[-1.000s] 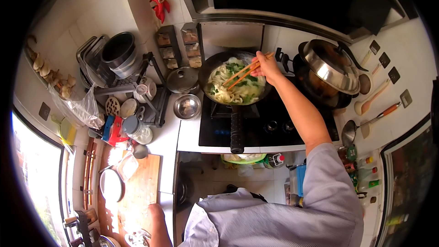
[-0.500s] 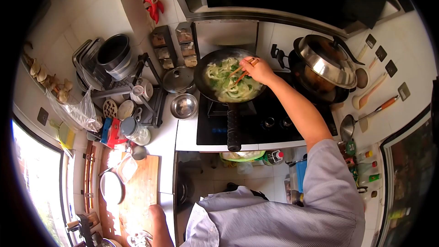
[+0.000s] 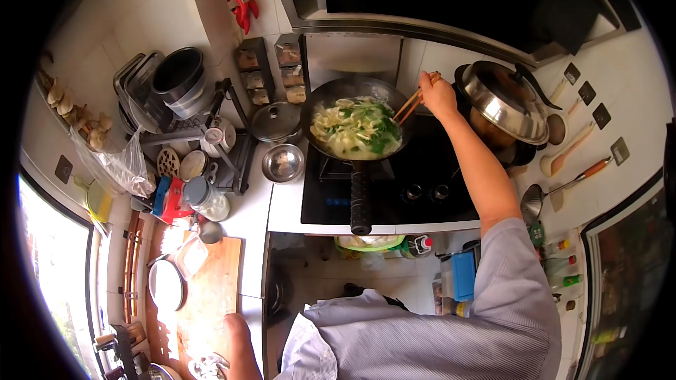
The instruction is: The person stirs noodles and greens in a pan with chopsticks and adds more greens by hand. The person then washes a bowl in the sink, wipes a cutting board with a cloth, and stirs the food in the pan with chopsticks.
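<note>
My right hand [image 3: 438,95] is closed around a pair of wooden chopsticks [image 3: 408,106], above the right rim of the wok. Their tips reach down into the noodles and leafy greens [image 3: 359,125], at the right side of the food. The food lies in pale liquid inside a dark wok [image 3: 325,91] on the stove, its black handle [image 3: 360,200] pointing toward me. Of my left arm, only a rounded bare part, apparently the elbow, shows at the bottom beside the cutting board [image 3: 224,267]; the left hand is out of sight.
Right of the wok stands a pan under a shiny domed lid [image 3: 503,98]. To its left are a lidded pot [image 3: 276,121] and a metal bowl [image 3: 283,163]. A ladle [image 3: 533,202] hangs on the right wall. A white plate [image 3: 166,286] rests on the cutting board.
My right hand has moved right and slightly up with the chopsticks, from over the middle of the wok to its right edge. More noodles and greens are now visible.
</note>
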